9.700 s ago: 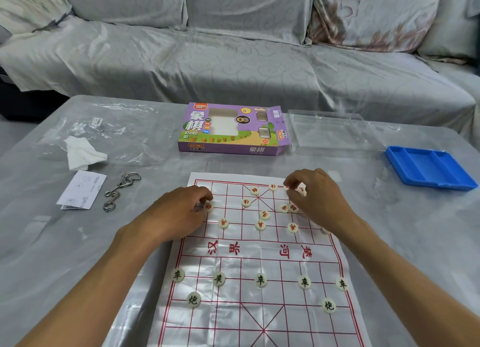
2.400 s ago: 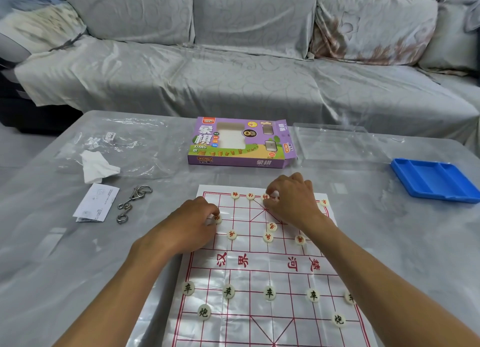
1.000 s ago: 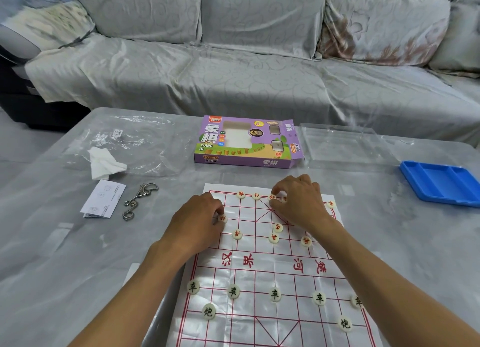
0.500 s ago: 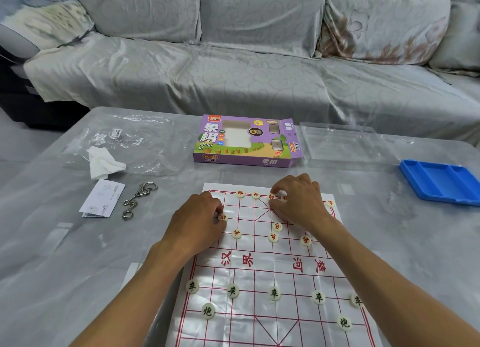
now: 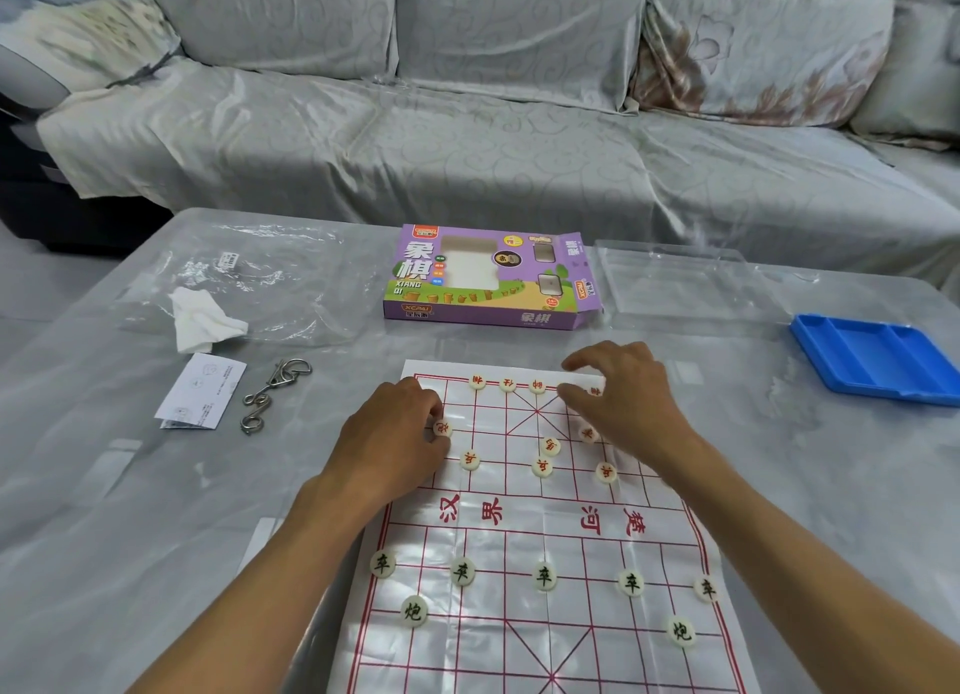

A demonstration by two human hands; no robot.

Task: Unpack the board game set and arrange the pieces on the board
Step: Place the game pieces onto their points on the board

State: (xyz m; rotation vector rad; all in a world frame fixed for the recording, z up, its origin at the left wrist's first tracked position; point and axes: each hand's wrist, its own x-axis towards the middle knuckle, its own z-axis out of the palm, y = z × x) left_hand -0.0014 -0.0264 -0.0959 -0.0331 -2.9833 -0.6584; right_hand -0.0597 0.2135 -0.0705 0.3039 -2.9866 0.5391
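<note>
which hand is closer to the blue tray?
Right. The right hand is over the board's far right corner, on the blue tray side; the left hand is at the board's left edge, farther away.

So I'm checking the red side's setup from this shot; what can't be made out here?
- Head view: the right hand covers the board's far right corner; pieces there are hidden.
- Left hand half hides one red piece, and its fingers hide any grip.
- Back-row red pieces: characters too small.
- The board's near edge is cut off by the frame.
</note>
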